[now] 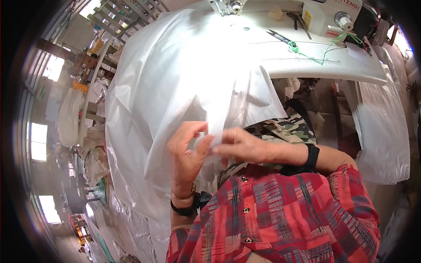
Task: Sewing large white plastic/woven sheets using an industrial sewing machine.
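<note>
A large sheet of white fabric (175,79) hangs from the sewing table (315,65) down over my lap. My left hand (186,151) and my right hand (243,147) meet at the middle of the view, both pinching a narrow white strip of that fabric (216,127) between thumb and fingers. The strip runs up from my fingers toward the table edge. My left wrist carries a black band and a thin bracelet, my right wrist a black band. My red plaid shirt fills the lower edge.
A white sewing machine (329,17) stands at the far right of the table, with scissors (280,37) and green thread (315,55) beside it. More white fabric (381,127) hangs at the right. Shelves and cluttered workshop goods lie at the left.
</note>
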The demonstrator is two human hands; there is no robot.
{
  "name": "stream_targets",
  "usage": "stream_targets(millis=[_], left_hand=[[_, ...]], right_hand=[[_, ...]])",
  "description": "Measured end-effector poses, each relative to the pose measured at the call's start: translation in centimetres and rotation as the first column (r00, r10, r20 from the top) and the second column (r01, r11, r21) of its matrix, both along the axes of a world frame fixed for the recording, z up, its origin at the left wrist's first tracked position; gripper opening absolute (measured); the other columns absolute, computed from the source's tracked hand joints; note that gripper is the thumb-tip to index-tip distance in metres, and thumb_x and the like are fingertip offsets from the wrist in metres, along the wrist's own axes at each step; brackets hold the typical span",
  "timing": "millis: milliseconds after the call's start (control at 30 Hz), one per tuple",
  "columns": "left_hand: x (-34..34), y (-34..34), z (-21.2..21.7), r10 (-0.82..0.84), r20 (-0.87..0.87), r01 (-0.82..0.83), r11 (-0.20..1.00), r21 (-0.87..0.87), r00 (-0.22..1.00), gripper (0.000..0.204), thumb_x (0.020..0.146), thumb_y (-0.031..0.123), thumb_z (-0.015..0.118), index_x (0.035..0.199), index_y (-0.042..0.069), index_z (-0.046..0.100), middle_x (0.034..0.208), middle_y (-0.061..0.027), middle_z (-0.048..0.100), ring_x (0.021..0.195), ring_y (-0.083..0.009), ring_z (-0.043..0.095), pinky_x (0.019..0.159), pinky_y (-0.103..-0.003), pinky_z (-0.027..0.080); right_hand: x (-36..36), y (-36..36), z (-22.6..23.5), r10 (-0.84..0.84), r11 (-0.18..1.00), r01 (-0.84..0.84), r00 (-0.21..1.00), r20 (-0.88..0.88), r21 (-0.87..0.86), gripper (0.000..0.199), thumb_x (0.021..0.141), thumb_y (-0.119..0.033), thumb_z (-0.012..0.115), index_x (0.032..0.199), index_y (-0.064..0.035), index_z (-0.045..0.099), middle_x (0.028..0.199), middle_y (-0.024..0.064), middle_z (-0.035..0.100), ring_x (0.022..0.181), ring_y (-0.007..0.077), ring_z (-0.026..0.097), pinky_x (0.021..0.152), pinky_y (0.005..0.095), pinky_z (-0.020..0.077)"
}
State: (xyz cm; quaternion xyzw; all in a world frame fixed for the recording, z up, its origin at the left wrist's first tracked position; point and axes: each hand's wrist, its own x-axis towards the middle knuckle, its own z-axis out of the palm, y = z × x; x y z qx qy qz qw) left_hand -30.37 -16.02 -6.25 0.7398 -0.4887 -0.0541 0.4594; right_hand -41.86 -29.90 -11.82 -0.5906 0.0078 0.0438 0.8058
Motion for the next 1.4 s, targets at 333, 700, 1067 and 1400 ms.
stream_targets(millis=[333,700,1067,1400], left_hand=[[0.6,-1.1,-2.4,-0.040,-0.193,0.076,0.979,0.187,0.980,0.018,0.084,0.012,0.063,0.096,-0.002,0.061,0.065,-0.0138,0.053,0.054,-0.0146,0.041,0.051,-0.031,0.035],[0.9,-1.6,-2.7,0.027,-0.197,0.000,0.991,0.136,0.980,0.016,0.085,0.013,0.065,0.089,-0.001,0.061,0.066,-0.0127,0.055,0.058,-0.0126,0.048,0.055,-0.030,0.041],[1.7,-1.7,-2.6,0.049,-0.297,-0.038,0.998,0.043,0.953,0.010,0.085,0.006,0.066,0.084,-0.001,0.060,0.063,-0.0034,0.053,0.059,-0.0066,0.047,0.055,-0.025,0.040],[-0.3,-2.4,-2.5,-0.058,-0.374,0.135,0.974,0.183,0.925,0.015,0.086,0.012,0.067,0.084,-0.001,0.059,0.069,-0.0062,0.059,0.062,-0.0084,0.049,0.056,-0.027,0.041]], right_hand=[[-1.8,-0.5,3.6,0.283,0.704,-0.076,0.942,0.182,-0.706,0.031,0.091,-0.029,0.061,0.097,0.0008,0.066,0.085,0.0220,0.065,0.081,0.0394,0.063,0.074,0.0447,0.0503],[-3.9,-2.6,-1.4,-0.127,0.402,0.468,0.880,0.458,-0.787,0.030,0.091,-0.011,0.062,0.119,-0.0024,0.057,0.078,0.0107,0.066,0.065,0.0236,0.064,0.059,0.0332,0.0495],[-3.2,-3.0,-1.3,0.268,0.337,0.225,0.908,0.323,-0.914,0.013,0.080,-0.012,0.062,0.078,-0.0033,0.053,0.069,0.0134,0.060,0.064,0.0342,0.063,0.058,0.0429,0.0506],[-4.2,-1.3,4.0,0.255,0.367,0.416,0.815,0.520,-0.832,0.021,0.081,-0.018,0.067,0.075,-0.0057,0.051,0.062,0.0066,0.053,0.056,0.0264,0.058,0.052,0.0368,0.0473]])
